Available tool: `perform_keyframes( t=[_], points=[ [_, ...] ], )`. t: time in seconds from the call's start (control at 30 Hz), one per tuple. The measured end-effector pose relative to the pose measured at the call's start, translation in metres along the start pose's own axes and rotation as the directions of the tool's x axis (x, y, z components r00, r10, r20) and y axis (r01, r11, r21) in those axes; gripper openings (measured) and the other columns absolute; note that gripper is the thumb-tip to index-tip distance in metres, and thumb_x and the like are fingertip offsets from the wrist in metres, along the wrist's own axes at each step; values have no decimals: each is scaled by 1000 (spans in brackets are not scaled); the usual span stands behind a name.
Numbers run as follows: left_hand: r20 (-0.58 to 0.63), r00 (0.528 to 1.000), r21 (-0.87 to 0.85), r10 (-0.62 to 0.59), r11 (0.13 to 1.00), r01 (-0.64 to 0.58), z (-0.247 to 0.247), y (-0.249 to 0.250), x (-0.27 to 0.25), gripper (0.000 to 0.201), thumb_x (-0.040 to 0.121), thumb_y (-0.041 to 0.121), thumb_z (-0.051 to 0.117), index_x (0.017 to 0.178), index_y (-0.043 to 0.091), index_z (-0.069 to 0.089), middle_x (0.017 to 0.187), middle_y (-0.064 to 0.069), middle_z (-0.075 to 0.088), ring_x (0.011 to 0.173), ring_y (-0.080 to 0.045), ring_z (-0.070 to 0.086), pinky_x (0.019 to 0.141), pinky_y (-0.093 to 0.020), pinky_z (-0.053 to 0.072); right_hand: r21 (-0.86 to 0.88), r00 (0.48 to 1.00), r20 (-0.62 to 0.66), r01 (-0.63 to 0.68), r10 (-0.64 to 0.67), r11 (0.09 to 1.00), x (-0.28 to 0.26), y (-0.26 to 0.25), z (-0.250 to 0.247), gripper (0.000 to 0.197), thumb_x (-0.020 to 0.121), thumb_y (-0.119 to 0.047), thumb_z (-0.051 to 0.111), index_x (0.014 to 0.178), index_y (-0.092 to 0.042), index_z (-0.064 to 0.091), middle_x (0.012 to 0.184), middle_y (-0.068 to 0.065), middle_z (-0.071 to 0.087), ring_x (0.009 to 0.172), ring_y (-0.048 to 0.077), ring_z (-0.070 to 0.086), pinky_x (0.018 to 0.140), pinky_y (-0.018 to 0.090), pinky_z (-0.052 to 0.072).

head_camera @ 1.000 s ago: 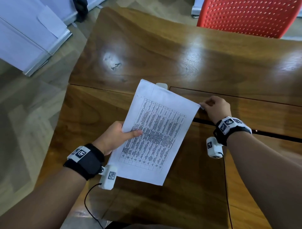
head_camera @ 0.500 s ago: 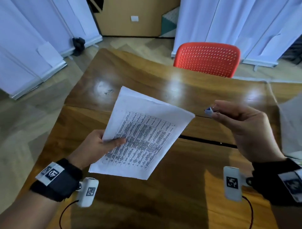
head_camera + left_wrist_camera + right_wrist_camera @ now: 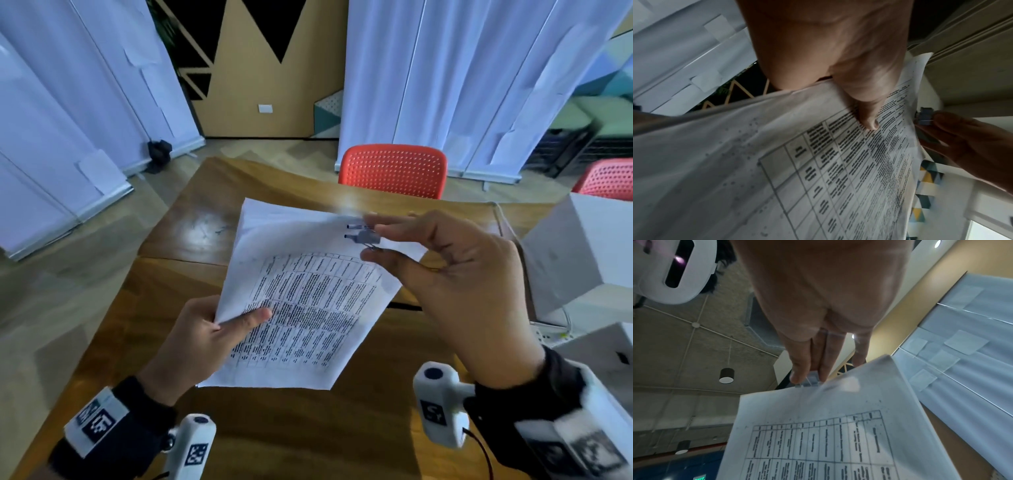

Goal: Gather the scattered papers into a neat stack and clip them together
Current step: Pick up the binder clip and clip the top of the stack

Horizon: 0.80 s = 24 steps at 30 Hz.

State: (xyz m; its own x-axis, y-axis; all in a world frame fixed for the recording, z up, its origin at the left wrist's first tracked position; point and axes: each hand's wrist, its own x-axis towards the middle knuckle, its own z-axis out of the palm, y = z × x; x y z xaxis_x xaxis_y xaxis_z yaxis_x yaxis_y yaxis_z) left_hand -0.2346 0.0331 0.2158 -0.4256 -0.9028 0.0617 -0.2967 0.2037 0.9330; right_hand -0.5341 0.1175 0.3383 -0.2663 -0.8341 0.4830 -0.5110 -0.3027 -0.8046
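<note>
A stack of white papers (image 3: 308, 301) printed with a table is held up above the wooden table (image 3: 178, 291). My left hand (image 3: 239, 320) grips the stack's left edge, thumb on the top sheet; in the left wrist view the thumb (image 3: 869, 116) presses on the print. My right hand (image 3: 375, 240) pinches a small grey binder clip (image 3: 363, 235) between thumb and fingers, over the papers' upper right part. In the right wrist view the clip (image 3: 809, 381) sits at the papers' (image 3: 828, 434) top edge. Whether it bites the sheets is unclear.
A red chair (image 3: 394, 171) stands behind the table's far edge, and a second one (image 3: 609, 178) shows at the right. White boxes (image 3: 582, 253) sit on the table's right side. White curtains and a tan wall fill the background.
The papers have risen and tilted toward me. My right hand has carried the clip leftward from beside the stack to its upper edge. The head view has tipped upward.
</note>
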Motion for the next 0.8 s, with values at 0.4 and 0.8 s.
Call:
perform_keyframes(
  t=[0.4,0.8],
  points=[
    [-33,964,242,265,938,-249,-25,32,-20,58,93,49,75,64,0,62,57,-19,54,50,-38,51,46,-45,44,46,995,63,-77,74,996,-9,-25,-21,12,72,-14,91,77,-13,80,96,-22,82,96,-4,77,89,12,55],
    [38,977,263,211,941,-213,-60,59,-19,29,87,41,87,71,18,78,63,-18,67,54,-35,62,48,-35,45,136,914,343,-278,218,951,4,-35,-30,32,59,-30,88,80,-10,75,91,-2,85,95,13,81,95,48,61]
  ],
)
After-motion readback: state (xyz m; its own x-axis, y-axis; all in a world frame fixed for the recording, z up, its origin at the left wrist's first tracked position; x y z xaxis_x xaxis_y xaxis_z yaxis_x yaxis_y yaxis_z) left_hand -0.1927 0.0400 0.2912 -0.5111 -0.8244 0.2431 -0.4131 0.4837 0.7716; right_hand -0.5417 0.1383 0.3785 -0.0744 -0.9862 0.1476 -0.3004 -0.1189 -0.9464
